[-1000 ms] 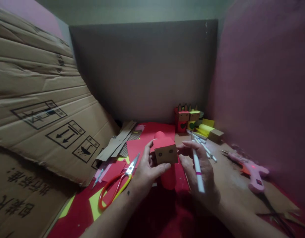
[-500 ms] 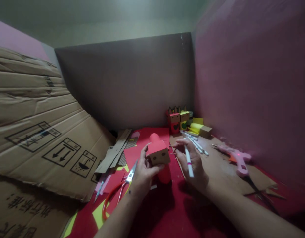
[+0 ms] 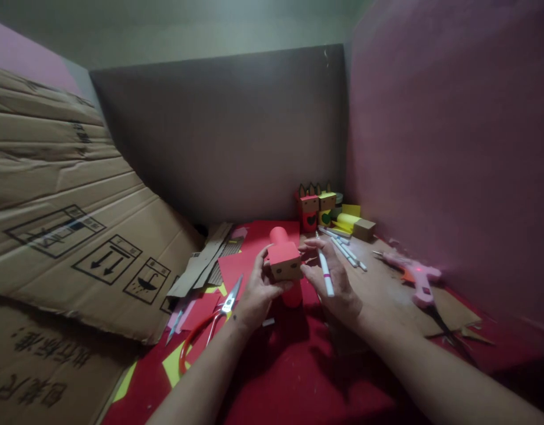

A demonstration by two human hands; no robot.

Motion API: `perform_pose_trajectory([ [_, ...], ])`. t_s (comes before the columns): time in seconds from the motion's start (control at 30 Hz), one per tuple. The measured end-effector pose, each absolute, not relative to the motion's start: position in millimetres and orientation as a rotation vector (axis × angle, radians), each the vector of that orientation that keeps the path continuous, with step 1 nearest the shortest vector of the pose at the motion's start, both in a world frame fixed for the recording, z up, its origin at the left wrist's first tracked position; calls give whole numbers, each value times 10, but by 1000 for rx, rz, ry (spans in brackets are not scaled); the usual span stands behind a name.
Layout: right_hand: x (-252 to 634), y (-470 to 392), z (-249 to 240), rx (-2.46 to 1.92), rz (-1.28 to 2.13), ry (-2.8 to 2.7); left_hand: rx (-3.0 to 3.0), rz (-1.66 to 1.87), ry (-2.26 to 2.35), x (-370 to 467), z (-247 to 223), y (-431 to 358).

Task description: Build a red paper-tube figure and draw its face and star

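A red paper figure [image 3: 284, 254] with a boxy cardboard head is gripped in my left hand [image 3: 258, 295]. Two dark eye dots mark the head's brown front, and a red tube shows behind and below it. My right hand [image 3: 338, 286] holds a white marker [image 3: 324, 268] with a purple band, its lower end slanting toward me. The right fingertips are at the head's right side; whether they press on it I cannot tell. Left of my left wrist lie red-handled scissors [image 3: 228, 304], partly behind the forearm.
Finished-looking red [image 3: 309, 221] and yellow figures [image 3: 326, 203] stand at the back. Several white markers [image 3: 348, 254] lie on a cardboard sheet, with a pink glue gun [image 3: 420, 274] to the right. Cardboard strips [image 3: 203, 262] and a big carton [image 3: 72, 177] flank the left.
My right hand has come left, closing up to the figure's head with the marker still in it. The figure has turned slightly in my left hand. The whole view has shifted a little.
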State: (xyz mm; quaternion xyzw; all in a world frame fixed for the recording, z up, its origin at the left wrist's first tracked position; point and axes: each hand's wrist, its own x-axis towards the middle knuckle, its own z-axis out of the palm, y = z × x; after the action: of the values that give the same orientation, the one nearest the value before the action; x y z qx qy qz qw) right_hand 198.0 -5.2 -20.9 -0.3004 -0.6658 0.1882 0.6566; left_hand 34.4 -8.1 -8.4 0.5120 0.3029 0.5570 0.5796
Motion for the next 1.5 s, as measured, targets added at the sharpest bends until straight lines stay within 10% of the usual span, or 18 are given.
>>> perform_pose_trajectory([
  [1.5, 1921, -60, 266, -528, 373, -1302, 1304, 1457, 830, 397, 20, 314],
])
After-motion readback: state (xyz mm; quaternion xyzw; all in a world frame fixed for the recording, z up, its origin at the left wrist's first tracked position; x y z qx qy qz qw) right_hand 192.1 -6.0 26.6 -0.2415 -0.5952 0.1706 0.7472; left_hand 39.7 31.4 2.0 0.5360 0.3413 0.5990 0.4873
